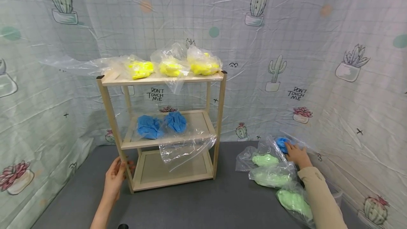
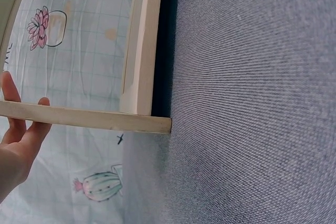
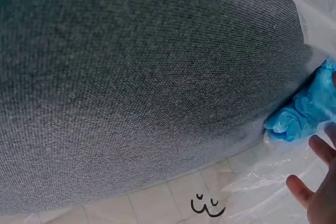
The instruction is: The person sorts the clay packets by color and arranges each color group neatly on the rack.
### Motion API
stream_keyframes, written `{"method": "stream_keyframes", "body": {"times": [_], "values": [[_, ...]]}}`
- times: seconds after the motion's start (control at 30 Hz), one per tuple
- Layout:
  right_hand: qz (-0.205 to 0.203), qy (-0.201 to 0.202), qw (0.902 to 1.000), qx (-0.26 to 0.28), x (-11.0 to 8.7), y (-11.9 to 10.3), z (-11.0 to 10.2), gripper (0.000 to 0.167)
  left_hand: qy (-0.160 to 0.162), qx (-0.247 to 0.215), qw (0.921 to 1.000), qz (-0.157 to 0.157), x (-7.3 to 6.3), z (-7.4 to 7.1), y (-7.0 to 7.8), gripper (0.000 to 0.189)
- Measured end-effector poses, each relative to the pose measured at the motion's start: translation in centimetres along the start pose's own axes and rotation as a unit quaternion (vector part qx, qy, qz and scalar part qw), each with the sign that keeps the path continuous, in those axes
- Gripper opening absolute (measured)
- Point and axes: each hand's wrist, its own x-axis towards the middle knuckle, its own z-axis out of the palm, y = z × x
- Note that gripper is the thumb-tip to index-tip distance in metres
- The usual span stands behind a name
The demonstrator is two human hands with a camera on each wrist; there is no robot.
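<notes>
A light wooden shelf rack stands on the grey table. My left hand holds its front left post low down, with fingers on both sides of the wood in the left wrist view. At the back right, my right hand reaches over a clear bag with crumpled blue stuff. The right wrist view shows spread fingers beside that blue bundle; any contact is partly cut off by the frame edge. Two similar blue bundles, left and right, lie on the middle shelf.
Clear bags with yellow lumps sit along the top shelf. Several bags of pale green lumps lie left of my right arm, with a clear container partly behind the sleeve. Patterned sheets hang around the table.
</notes>
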Motion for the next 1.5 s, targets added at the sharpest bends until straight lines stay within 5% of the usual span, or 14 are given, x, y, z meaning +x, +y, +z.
{"method": "stream_keyframes", "body": {"times": [0.27,0.53,0.77,1.07,1.5], "values": [[-0.006,0.03,0.9982,-0.051,-0.5,-0.5,-0.1,0.062,0.001,-0.003,1.0,0.003,0.0,-0.1,0.0,0.024],[-0.003,0.034,0.9975,-0.061,-1.3,0.1,-0.7,0.031,0.0,-0.012,0.9999,0.006,0.1,0.0,0.0,0.024],[0.003,0.049,0.9983,-0.033,-2.1,1.2,-1.1,0.039,-0.004,-0.023,0.9996,0.017,0.2,0.0,0.1,0.025],[0.028,-0.045,0.9985,0.01,-3.2,1.7,-1.3,0.069,-0.015,-0.044,0.9985,0.029,0.1,0.1,0.1,0.026],[0.041,-0.017,0.9989,-0.015,-3.7,1.6,-2.4,0.073,-0.013,-0.027,0.9994,0.016,0.1,0.0,0.1,0.025]]}}
